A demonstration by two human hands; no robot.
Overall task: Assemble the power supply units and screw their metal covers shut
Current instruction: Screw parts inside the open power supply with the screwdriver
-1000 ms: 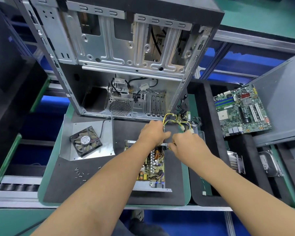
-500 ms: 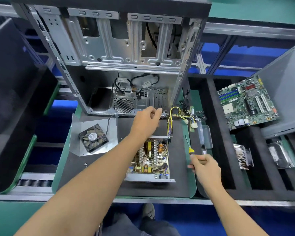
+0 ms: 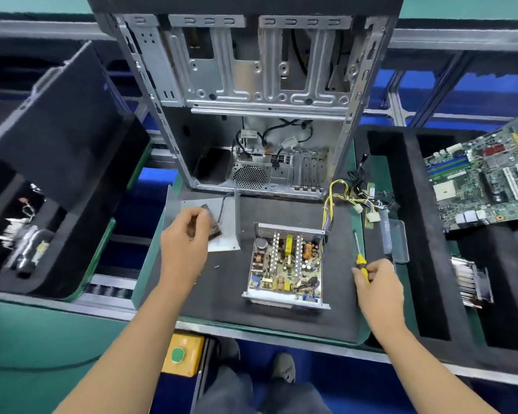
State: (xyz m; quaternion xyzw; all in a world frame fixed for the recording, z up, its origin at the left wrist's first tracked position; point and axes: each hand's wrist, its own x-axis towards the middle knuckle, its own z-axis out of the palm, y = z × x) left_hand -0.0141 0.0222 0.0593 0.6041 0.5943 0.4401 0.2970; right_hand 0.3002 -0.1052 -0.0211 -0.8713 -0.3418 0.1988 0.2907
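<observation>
An open power supply unit [image 3: 286, 262] lies on the black mat [image 3: 222, 294], its circuit board bare and its yellow and black wire bundle [image 3: 338, 198] trailing to the upper right. Left of it lies the metal cover [image 3: 226, 216] with a black fan mounted on it. My left hand [image 3: 186, 243] hovers over that fan with fingers curled, covering most of it; whether it grips the fan I cannot tell. My right hand [image 3: 377, 282] grips the yellow handle of a screwdriver [image 3: 360, 261], its shaft pointing away from me, just right of the unit.
An open computer case [image 3: 251, 100] stands upright behind the mat. Black foam trays on the right hold a motherboard [image 3: 479, 180] and a heatsink [image 3: 470, 282]; a left tray [image 3: 57, 174] holds small parts. Loose screws [image 3: 216, 266] lie on the mat. A yellow button box [image 3: 181, 355] sits below the bench edge.
My left hand left the wires at the unit and moved left over the fan cover. My right hand drew back to the right and took hold of the screwdriver.
</observation>
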